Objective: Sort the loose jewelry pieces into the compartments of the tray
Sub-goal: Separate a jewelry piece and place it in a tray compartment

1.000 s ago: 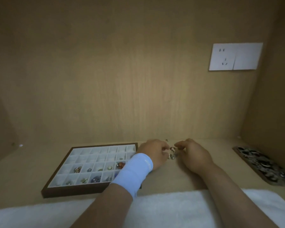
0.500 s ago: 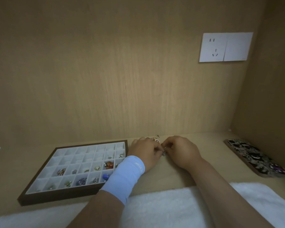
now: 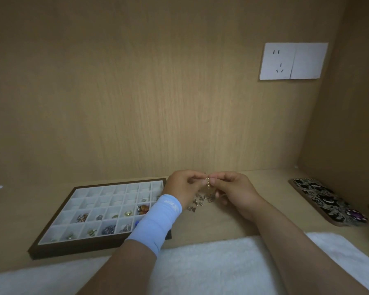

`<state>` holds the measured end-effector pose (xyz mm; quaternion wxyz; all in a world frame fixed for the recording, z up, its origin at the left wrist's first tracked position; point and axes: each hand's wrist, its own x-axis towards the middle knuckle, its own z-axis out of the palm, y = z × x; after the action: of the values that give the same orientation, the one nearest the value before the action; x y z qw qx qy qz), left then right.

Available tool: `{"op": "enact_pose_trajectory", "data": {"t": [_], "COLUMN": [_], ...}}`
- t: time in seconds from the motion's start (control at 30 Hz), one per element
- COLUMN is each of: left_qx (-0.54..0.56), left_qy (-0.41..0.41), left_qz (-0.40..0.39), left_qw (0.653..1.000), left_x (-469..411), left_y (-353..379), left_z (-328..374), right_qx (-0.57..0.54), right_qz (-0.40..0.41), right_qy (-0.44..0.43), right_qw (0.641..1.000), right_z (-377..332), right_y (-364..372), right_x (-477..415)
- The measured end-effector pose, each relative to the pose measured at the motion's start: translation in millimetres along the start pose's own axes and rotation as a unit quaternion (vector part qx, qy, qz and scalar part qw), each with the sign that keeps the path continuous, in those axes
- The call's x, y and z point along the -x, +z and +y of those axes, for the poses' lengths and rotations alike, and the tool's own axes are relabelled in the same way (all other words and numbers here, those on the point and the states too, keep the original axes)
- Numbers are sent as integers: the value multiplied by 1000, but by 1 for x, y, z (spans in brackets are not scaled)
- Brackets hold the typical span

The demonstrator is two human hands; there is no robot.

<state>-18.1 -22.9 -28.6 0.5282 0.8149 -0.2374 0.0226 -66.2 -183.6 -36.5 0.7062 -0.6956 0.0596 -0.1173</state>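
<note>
Together, both hands — left hand (image 3: 184, 186), right hand (image 3: 234, 191) — pinch seemingly one gold piece (image 3: 208, 182).

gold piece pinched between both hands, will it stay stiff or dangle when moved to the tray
The gold piece hangs down from the fingertips like a short beaded chain, so it probably dangles. It looks tiny and likely light, easy to drop. Both hands grip it, which suggests it is fiddly.

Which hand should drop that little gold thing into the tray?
Probably the left hand. Both hands pinch the gold piece, but the left is right beside the tray; the right hand would have to cross over.
</note>
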Motion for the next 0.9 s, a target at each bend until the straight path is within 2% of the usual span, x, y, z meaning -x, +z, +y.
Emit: {"op": "enact_pose_trajectory", "data": {"t": [0.13,0.27,0.57,0.73,0.9], "left_qx": [51,46,82,68,41], "left_qy": [-15,-33,-67,-80,-67], "left_qz": [9,19,27,8,-2], "left_qw": [999,998,994,994,997], "left_x": [1,3,26,51,71], "left_y": [-3,-6,-42,-82,-119], "left_z": [3,8,19,20,14], "right_qx": [-13,0,60,115,171], "right_qz": [-14,-6,-23,-28,-57], "right_qy": [-3,-29,-139,-196,-212], "right_qw": [1000,1000,988,974,960], "right_z": [-1,-7,-16,-18,-26], "right_y": [4,10,34,64,94], "right_x": [3,9,22,32,44]}}
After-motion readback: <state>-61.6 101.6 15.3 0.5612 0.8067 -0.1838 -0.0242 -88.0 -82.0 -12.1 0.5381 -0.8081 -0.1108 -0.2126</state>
